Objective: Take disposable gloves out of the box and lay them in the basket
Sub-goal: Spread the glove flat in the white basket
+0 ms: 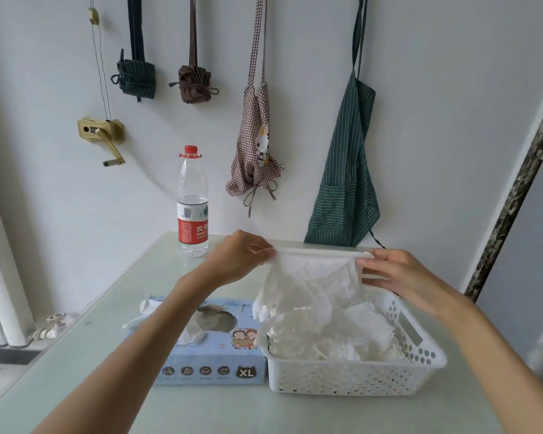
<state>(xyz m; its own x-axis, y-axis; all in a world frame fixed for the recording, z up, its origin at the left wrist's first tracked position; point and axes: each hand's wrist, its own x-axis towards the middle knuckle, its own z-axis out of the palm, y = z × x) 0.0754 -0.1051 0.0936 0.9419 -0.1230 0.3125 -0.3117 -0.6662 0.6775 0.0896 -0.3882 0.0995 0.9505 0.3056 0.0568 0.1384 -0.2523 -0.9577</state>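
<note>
A translucent white disposable glove [308,283] hangs stretched by its cuff above the white perforated basket [351,379]. My left hand [243,256] pinches the cuff's left end and my right hand [395,272] pinches its right end. The glove's fingers dangle down over the basket's left side. Several crumpled gloves [351,336] lie inside the basket. The light blue glove box [212,364], marked XL, lies to the left of the basket, touching it. Another glove [193,335] pokes out of its oval top opening, partly hidden by my left forearm.
A water bottle [192,202] with a red cap stands at the back of the pale green table [201,408]. Aprons [347,170] and folded cloth bundles hang on the wall behind. A radiator [0,292] stands at the left.
</note>
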